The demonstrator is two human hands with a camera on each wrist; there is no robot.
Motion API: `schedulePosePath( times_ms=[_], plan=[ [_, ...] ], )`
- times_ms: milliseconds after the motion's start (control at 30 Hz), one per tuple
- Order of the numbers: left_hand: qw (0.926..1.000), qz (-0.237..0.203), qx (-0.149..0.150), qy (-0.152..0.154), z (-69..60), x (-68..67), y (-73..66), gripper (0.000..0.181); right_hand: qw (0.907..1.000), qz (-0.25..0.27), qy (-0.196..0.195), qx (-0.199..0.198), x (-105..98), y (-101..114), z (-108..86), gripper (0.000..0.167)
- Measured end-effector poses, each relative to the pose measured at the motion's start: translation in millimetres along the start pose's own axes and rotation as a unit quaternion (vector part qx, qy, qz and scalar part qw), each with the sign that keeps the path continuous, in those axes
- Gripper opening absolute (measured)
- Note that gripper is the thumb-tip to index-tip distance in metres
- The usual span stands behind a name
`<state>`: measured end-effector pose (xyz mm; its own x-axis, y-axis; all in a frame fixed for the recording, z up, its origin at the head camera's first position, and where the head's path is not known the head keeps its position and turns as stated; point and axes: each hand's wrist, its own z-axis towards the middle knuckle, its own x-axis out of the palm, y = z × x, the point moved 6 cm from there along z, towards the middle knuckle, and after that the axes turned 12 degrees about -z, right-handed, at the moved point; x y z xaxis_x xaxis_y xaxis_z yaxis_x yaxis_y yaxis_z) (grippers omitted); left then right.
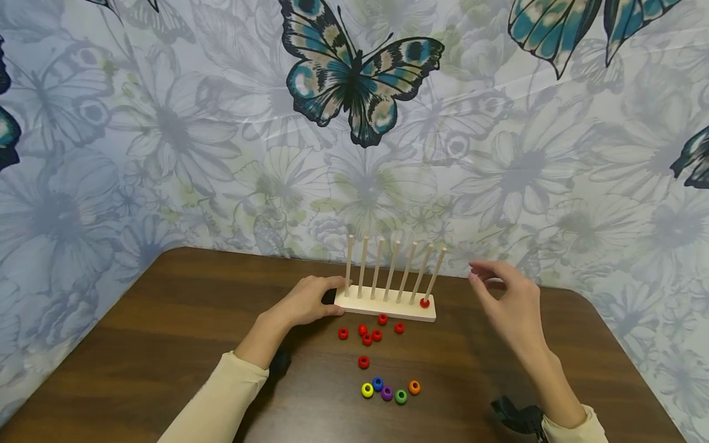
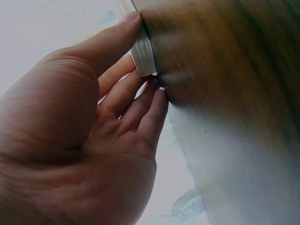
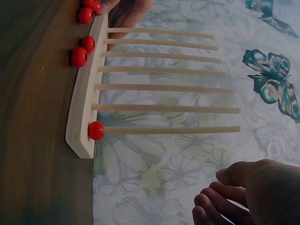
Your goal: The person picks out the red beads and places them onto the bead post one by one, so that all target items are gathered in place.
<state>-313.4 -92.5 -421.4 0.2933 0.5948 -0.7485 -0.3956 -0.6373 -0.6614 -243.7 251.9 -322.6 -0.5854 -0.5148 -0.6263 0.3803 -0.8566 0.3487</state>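
Note:
A pale wooden peg rack (image 1: 388, 301) stands on the table, with several upright thin pegs along its base. My left hand (image 1: 307, 300) holds the left end of this base, its thumb on the near side and fingers on the far side; the left wrist view shows the end of the base (image 2: 144, 56) between them. One red bead (image 1: 424, 303) sits at the bottom of the rightmost peg. Right of the rack, my right hand (image 1: 512, 301) is raised, fingers loosely bent and holding nothing. Several loose red beads (image 1: 377, 335) lie in front of the rack.
Nearer the front lie a yellow bead (image 1: 367, 390), a blue bead (image 1: 378, 384), a purple bead (image 1: 387, 393), a green bead (image 1: 401, 397) and an orange bead (image 1: 414, 387). A butterfly-patterned wall covering (image 1: 249, 123) rises behind the brown table (image 1: 166, 344).

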Motion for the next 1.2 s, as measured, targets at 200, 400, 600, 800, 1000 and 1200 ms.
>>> schedulePosePath(
  times_ms=[200,400,600,800,1000,1200],
  plan=[
    [1.0000,0.003,-0.002,0.004,-1.3,0.4,-2.3,0.061,0.9998,0.004,0.020,-0.002,9.6,-1.7,-3.7,0.016],
    [1.0000,-0.005,-0.001,0.004,-1.6,3.8,-1.6,0.061,0.9999,-0.004,0.013,0.006,11.9,0.3,-6.1,0.017],
    [1.0000,-0.001,-0.002,0.005,-1.5,3.5,-0.8,0.062,0.9998,0.009,0.015,-0.003,18.6,4.0,-12.2,0.017],
    [1.0000,0.003,0.001,0.005,-2.2,0.7,-3.1,0.062,0.9979,0.031,0.053,-0.022,28.3,6.8,-20.8,0.019],
    [1.0000,-0.001,-0.002,0.005,-5.3,-0.1,-4.0,0.062,0.9967,0.037,0.071,-0.017,30.7,6.8,-21.4,0.019],
    [1.0000,-0.003,0.003,0.005,-3.6,-0.4,-2.8,0.061,0.9916,0.051,0.117,-0.022,45.3,12.6,-27.6,0.020]
  ],
)
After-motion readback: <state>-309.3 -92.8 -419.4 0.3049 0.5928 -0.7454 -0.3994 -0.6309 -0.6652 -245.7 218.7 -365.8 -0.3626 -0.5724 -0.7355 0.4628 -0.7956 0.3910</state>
